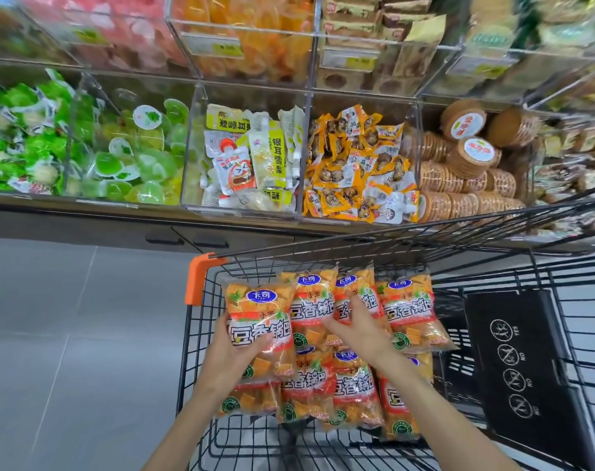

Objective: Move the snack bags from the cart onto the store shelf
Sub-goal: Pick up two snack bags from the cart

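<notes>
Snack bags lay in two rows in the wire cart, below the store shelf. The left hand gripped the leftmost bag, lifted slightly. The right hand rested with fingers spread on a middle bag.

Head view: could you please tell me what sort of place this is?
Most likely a shop's snack aisle: clear bins of wrapped sweets with price labels, and a wire cart holding snack bags.

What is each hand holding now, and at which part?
The left hand grips the leftmost orange snack bag at its lower middle. The right hand rests its fingers on another orange bag; a grip cannot be told.
</notes>
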